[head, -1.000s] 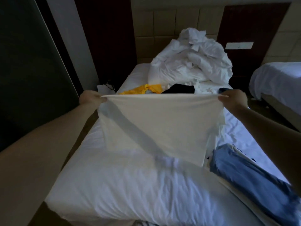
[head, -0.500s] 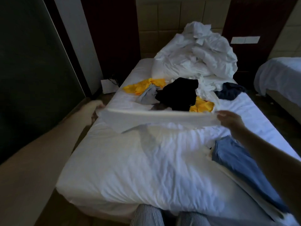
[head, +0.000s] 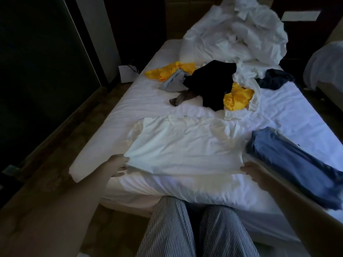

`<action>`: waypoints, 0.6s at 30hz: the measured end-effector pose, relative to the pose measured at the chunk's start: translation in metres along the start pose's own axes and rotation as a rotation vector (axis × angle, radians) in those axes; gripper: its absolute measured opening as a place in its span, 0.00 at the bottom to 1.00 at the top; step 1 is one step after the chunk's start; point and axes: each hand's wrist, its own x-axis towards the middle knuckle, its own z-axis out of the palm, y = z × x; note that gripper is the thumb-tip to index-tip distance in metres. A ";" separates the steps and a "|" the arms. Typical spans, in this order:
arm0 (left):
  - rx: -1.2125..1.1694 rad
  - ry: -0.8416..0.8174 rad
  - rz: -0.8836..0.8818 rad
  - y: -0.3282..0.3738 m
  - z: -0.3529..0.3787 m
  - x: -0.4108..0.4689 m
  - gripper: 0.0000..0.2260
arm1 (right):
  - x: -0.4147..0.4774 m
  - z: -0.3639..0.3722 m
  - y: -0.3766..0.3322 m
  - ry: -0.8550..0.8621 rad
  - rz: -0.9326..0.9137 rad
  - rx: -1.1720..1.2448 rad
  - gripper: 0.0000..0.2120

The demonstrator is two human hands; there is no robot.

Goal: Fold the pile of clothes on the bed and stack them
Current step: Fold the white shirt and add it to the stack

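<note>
A white T-shirt (head: 185, 145) lies spread flat in the centre of the frame, on a white bed (head: 297, 112). At lower left, the left hand (head: 118, 166) pinches the shirt's bottom corner. At lower right, the right hand (head: 253, 173) meets the opposite corner, but its grip is too blurred to tell. A folded blue garment (head: 289, 160) lies at the right. Unfolded clothes (head: 213, 82) sit heaped in the upper middle.
</note>
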 end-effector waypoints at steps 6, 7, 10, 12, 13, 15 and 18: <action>-0.163 0.074 0.031 0.004 -0.007 0.003 0.18 | 0.008 -0.002 0.008 0.114 0.041 -0.029 0.02; -0.148 0.094 0.026 0.001 -0.008 0.003 0.19 | 0.010 -0.003 0.010 0.146 0.055 -0.061 0.02; -0.158 0.142 -0.005 -0.008 -0.006 0.008 0.20 | 0.016 -0.005 0.018 0.195 0.085 -0.124 0.09; -0.185 0.139 -0.039 -0.013 0.000 0.007 0.15 | 0.017 -0.001 0.022 0.212 0.096 -0.154 0.13; -0.195 0.128 -0.055 -0.014 0.005 0.006 0.12 | 0.017 0.003 0.023 0.205 0.105 -0.179 0.15; -0.248 0.097 -0.087 -0.016 0.012 0.000 0.15 | 0.018 0.011 0.027 0.169 0.118 -0.189 0.16; -0.420 0.097 -0.117 -0.020 0.016 0.010 0.19 | 0.019 0.018 0.032 0.120 0.170 -0.083 0.15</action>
